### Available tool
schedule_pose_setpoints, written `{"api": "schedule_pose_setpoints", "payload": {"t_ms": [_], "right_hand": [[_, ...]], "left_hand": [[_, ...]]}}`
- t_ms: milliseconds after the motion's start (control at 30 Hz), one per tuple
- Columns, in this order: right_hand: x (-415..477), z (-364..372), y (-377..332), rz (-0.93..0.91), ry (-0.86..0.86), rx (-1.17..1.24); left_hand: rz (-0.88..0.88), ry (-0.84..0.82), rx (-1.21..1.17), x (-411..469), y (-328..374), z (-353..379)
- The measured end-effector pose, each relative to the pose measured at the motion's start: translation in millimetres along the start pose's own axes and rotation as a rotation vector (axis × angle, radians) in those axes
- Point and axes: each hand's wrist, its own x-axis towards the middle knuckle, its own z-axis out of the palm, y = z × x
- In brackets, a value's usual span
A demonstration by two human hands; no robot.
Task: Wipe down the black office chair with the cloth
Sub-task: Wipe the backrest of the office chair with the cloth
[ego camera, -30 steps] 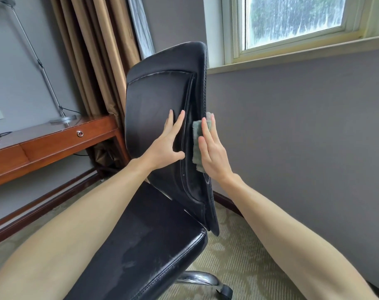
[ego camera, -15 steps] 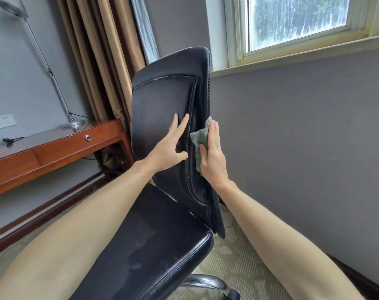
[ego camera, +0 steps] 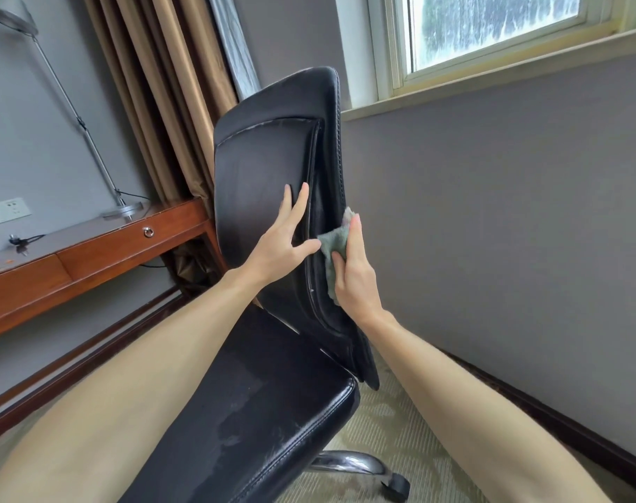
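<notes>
— Where is the small grey-green terry cloth [ego camera: 331, 243]?
— Against the right side edge of the backrest of the black leather office chair [ego camera: 262, 168], about halfway up, under the right hand [ego camera: 356, 275].
— Is that hand pinching it?
— No. Its fingers lie straight and together, flat over the cloth, pressing it to the edge. The thumb rests on the cloth's lower part.
— And the left hand [ego camera: 282, 245]?
— Flat on the front of the backrest, fingers straight and slightly spread, thumb stretched toward the cloth and just beside it.
— What stands around the chair?
— A reddish wooden desk [ego camera: 91, 254] carrying a silver desk lamp [ego camera: 122, 210] to the left, tan curtains [ego camera: 153, 85] behind, and a white-framed window [ego camera: 491, 27] above right. The chrome base [ego camera: 349, 461] stands on pale patterned carpet [ego camera: 389, 422].
</notes>
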Motion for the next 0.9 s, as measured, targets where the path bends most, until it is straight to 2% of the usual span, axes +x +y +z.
{"api": "schedule_pose_setpoints", "payload": {"t_ms": [167,433,633,733,900], "right_hand": [[-36.8,-2.2,9.7,0.154,-0.068,0.033],[18.6,-2.8,-15.1,0.071,0.028,0.058],[-59.7,-3.0,26.9,0.237,-0.086,0.020],[-64.3,-5.3,28.5,0.290,-0.096,0.024],[-12.2,-4.9,-2.5,0.168,-0.020,0.073]], "left_hand": [[-0.032,0.027,-0.019,-0.3,6.3,8.5],[-0.023,0.044,0.026,-1.3,4.5,8.3],[-0.017,0.085,0.101,-4.9,3.1,18.8],[-0.017,0.103,0.126,-4.4,2.5,20.9],[0.002,0.112,0.115,-3.7,-1.8,21.1]]}}
